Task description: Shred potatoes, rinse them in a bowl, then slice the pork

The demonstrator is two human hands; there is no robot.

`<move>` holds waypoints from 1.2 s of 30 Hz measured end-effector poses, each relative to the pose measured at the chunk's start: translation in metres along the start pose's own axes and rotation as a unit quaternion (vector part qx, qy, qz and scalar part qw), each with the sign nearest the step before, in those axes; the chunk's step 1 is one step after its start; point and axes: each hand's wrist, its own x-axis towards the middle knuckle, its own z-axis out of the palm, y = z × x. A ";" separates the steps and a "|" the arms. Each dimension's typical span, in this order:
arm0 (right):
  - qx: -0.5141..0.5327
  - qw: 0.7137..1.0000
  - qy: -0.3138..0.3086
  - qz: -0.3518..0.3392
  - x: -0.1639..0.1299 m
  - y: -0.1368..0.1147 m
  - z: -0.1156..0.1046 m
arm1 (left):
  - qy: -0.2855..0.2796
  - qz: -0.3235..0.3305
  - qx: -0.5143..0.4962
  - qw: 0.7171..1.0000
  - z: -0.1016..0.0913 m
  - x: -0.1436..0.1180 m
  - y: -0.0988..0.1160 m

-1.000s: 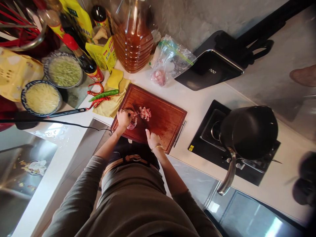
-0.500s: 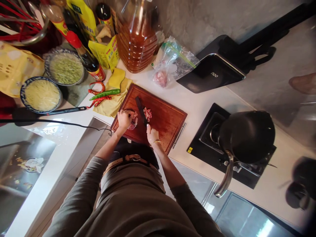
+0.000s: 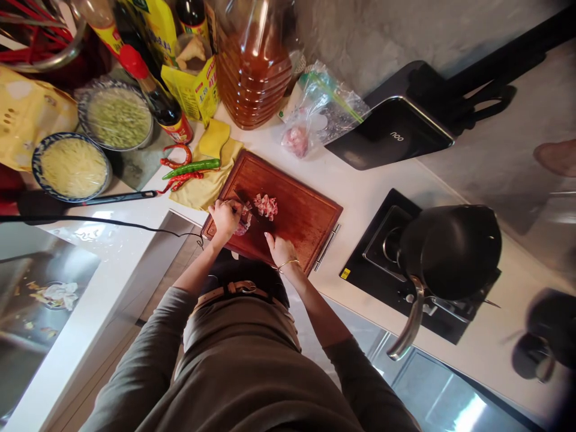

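A reddish-brown wooden cutting board (image 3: 306, 210) lies tilted in front of me. My left hand (image 3: 225, 217) is closed, fingers bent over a piece of raw meat (image 3: 243, 225) at the board's left side. Just right of those fingertips is the dark blade of a knife (image 3: 256, 223), seen nearly edge-on. Its handle is in my right hand (image 3: 281, 248), whose fingers wrap round it near the board's front edge. Beyond the blade, toward the middle, sits a small pile of chopped raw meat (image 3: 266, 206).
Red and green chilies (image 3: 191, 168) rest on a yellow cloth at left. Two wrapped bowls, sauce bottles and a big oil jug (image 3: 254, 78) stand behind. A bagged lump of meat (image 3: 296, 141) and a black knife block (image 3: 391, 132) are at the back. Right: a pan (image 3: 450, 252) on a hob.
The knife has shifted left toward my left fingers, and its blade looks thinner. More of the chopped pile shows. My right hand has moved slightly right and down; my left hand stays about the same.
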 end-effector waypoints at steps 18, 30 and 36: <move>0.138 0.990 0.028 0.011 0.027 0.008 0.009 | 0.019 0.011 -0.005 1.000 -0.006 0.000 -0.005; 0.201 0.975 0.099 0.007 -0.024 0.042 0.036 | -0.069 0.141 0.030 0.987 -0.011 0.031 0.024; 0.140 0.984 0.103 0.026 -0.039 0.065 0.037 | -0.035 0.181 -0.040 0.982 -0.018 0.047 0.025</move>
